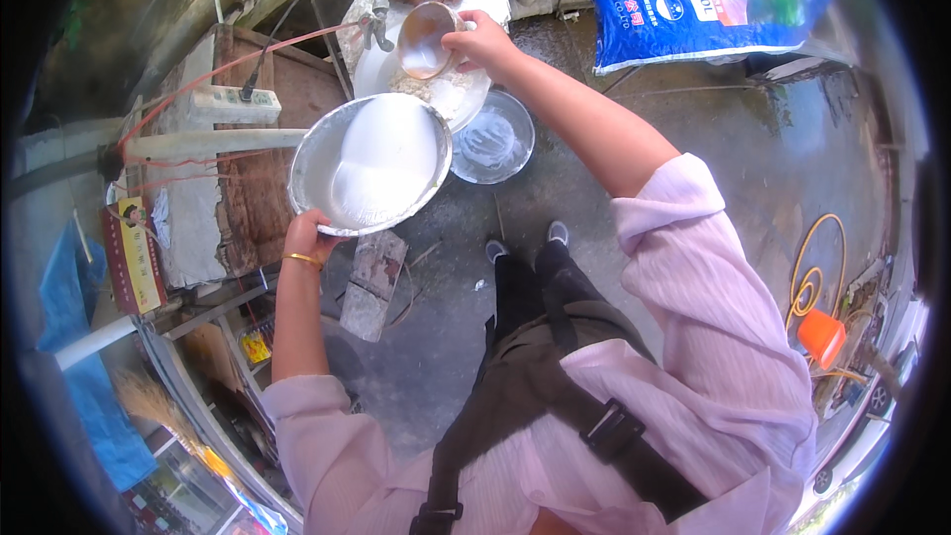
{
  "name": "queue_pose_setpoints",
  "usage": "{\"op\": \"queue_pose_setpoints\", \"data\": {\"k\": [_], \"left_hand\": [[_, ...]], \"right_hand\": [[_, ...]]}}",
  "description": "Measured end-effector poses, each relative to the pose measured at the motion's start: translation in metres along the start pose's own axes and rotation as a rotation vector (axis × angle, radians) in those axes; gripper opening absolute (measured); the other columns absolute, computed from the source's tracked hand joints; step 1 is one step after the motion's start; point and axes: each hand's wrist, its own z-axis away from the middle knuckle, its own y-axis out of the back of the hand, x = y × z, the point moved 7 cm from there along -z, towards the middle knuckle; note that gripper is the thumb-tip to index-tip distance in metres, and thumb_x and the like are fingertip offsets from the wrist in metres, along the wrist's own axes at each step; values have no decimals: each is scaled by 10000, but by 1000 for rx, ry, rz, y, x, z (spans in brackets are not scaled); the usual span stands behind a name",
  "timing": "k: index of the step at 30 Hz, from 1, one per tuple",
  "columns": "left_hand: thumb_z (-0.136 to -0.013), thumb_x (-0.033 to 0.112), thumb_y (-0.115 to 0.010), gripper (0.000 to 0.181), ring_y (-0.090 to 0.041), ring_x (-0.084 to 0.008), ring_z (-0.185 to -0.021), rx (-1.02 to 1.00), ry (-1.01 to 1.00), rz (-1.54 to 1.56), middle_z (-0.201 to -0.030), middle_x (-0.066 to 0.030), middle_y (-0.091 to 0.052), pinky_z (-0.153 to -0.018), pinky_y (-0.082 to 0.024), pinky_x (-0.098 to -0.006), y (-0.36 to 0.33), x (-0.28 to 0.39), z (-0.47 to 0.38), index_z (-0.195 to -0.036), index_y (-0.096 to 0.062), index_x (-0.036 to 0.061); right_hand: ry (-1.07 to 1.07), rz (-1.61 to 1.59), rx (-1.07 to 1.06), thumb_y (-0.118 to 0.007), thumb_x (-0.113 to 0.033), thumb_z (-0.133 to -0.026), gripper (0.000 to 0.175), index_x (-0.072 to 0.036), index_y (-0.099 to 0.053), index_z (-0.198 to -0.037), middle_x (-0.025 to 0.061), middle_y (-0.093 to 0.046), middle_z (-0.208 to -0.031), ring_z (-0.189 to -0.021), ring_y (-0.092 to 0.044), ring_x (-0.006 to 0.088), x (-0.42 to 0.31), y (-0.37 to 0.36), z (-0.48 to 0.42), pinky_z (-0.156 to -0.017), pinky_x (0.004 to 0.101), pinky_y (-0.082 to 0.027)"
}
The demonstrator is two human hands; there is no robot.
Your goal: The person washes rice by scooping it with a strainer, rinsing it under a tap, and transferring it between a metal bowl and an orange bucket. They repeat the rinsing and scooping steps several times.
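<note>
My left hand (pixel 313 234) grips the near rim of a large metal basin (pixel 316 163), tilted, with a bright whitish inside; whether it holds liquid I cannot tell. My right hand (pixel 483 44) holds a small round bowl or scoop (pixel 429 33) by its right side, beneath a metal tap (pixel 379 28). Below the bowl is a white basin (pixel 475 93) with pale, crumbly matter (pixel 414 87) in it. The large basin's far rim overlaps this white basin in view. A round metal pan (pixel 525 152) with whitish residue sits just to the right, lower down.
A power strip (pixel 234 105) with a black plug lies left of the basins, near a red cord. A large blue plastic sack (pixel 669 15) is at the upper right. Boards (pixel 374 286) lie on the floor below the large basin. An orange container (pixel 821 338) and yellow hose are far right.
</note>
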Motion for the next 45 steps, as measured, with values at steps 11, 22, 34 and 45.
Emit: {"op": "queue_pose_setpoints", "data": {"k": [11, 22, 34, 45], "left_hand": [[-613, 27, -447, 269, -556, -217, -723, 41, 11, 104, -797, -107, -552, -623, -499, -325, 14, -12, 7, -865, -518, -37], [-607, -6, -444, 302, -543, -260, -807, 84, -10, 169, -870, -143, -538, -747, -448, -359, 19, -22, 18, -895, -495, -79], [-631, -6, -438, 251, -564, -241, -760, 73, -31, 158, -820, -128, -559, -716, -469, -335, 24, -12, 28, -863, -510, -68], [-624, -16, -454, 195, -553, -229, -742, 98, -40, 163, -795, -119, -555, -698, -455, -327, 37, -16, 22, -802, -523, -56]], "right_hand": [[387, 1054, -58, -705, -234, -537, 640, -142, -464, -1122, 137, -489, -1006, -943, -520, 275, 10, -12, -18, -789, 345, -448], [812, 1284, -16, -569, -61, -645, 338, -127, -504, -970, 93, -482, -923, -918, -503, 249, 72, -68, -85, -703, 352, -459], [1096, 1438, -208, -497, -108, -708, 319, -125, -489, -1027, 65, -476, -886, -889, -500, 215, 73, -97, -83, -647, 309, -459], [1257, 1485, -580, -501, -141, -711, 351, -189, -464, -1056, 38, -472, -932, -895, -501, 197, 85, -95, -48, -642, 310, -472]]}}
